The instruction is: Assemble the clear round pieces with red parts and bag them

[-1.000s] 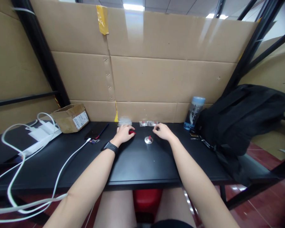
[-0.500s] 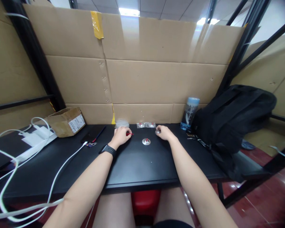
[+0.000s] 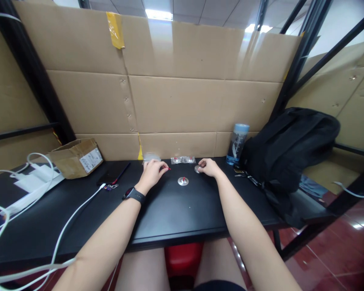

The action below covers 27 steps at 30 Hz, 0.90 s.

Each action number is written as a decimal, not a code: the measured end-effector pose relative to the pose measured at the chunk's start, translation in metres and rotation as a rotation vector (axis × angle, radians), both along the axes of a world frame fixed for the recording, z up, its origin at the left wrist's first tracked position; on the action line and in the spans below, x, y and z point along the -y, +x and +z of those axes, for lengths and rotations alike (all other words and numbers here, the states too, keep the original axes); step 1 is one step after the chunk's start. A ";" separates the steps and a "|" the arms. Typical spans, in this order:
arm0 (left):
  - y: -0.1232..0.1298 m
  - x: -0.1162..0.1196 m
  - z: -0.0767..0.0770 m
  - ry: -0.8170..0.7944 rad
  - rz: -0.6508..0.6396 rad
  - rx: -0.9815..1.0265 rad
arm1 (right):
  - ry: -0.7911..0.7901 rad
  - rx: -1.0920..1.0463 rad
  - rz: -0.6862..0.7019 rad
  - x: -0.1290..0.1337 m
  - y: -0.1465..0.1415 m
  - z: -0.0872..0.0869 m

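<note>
My left hand [image 3: 153, 173], with a dark watch on its wrist, pinches a small thin red piece [image 3: 169, 168] between thumb and fingertips, just above the black tabletop. My right hand [image 3: 209, 167] has its fingers closed on the near edge of a small round silvery disc [image 3: 197, 169], low over the table or resting on it; I cannot tell which. Between the hands, a little closer to me, lies another silvery disc [image 3: 179, 182] with a red piece at its centre. Two small clear packets [image 3: 183, 160] with red bits inside lie side by side beyond it.
A clear plastic item [image 3: 151, 157] sits behind my left hand. At left are a cardboard box [image 3: 75, 157], a dark phone [image 3: 107, 177], a pen [image 3: 121, 173] and white cables [image 3: 79, 210]. A water bottle [image 3: 237, 144] and black backpack [image 3: 294, 149] stand at right. Cardboard panels [image 3: 176, 101] rise behind.
The view has turned slightly right. The disc at my right hand now shows more of its face and lies flatter. My left fingers have extended, still pinching the red piece.
</note>
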<state>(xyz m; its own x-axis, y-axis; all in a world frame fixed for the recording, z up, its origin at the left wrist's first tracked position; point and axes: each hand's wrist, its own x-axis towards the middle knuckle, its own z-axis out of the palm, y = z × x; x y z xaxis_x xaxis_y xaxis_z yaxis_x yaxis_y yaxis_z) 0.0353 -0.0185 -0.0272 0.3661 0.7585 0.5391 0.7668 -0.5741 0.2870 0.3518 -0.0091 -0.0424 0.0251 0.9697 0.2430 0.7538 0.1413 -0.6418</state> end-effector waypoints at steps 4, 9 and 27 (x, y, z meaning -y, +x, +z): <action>0.003 0.003 0.002 -0.009 0.010 0.028 | 0.071 -0.041 -0.026 0.001 -0.004 0.002; 0.008 0.009 0.007 -0.028 -0.019 0.148 | 0.208 -0.207 0.129 0.005 -0.031 0.007; 0.027 0.011 0.004 -0.096 -0.155 0.395 | 0.174 -0.662 0.564 0.036 -0.099 0.020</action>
